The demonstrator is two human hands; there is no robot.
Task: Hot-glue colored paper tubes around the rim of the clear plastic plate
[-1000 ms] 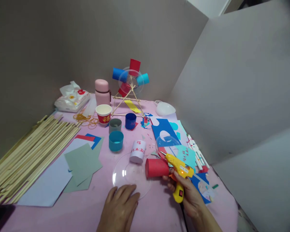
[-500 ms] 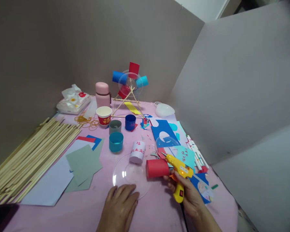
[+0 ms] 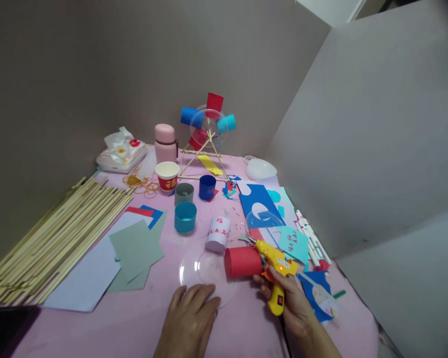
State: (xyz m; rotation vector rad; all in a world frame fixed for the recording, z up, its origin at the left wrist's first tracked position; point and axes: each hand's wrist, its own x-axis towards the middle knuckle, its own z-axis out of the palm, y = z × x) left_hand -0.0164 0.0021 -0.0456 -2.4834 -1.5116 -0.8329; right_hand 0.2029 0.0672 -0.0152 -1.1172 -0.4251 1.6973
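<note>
My right hand (image 3: 289, 303) grips a yellow glue gun (image 3: 274, 263) and also holds a red paper tube (image 3: 242, 262) lying sideways over a clear plastic disc (image 3: 201, 266). My left hand (image 3: 189, 315) lies flat, fingers together, pressing the near edge of that disc on the pink table (image 3: 134, 323). A white paper tube with red print (image 3: 217, 233) stands on the disc's far edge.
A paper-tube wheel on a stick frame (image 3: 208, 124) stands at the back. Teal (image 3: 185, 217), grey (image 3: 183, 193) and blue (image 3: 207, 187) tubes, a paper cup (image 3: 167, 175), a pink flask (image 3: 165, 143), bamboo sticks (image 3: 56, 238), paper sheets (image 3: 134, 248) and markers (image 3: 311, 238) surround the disc.
The red tube and the glue gun have drawn slightly closer together over the disc; the view has shifted a little. My left hand has stayed on the disc.
</note>
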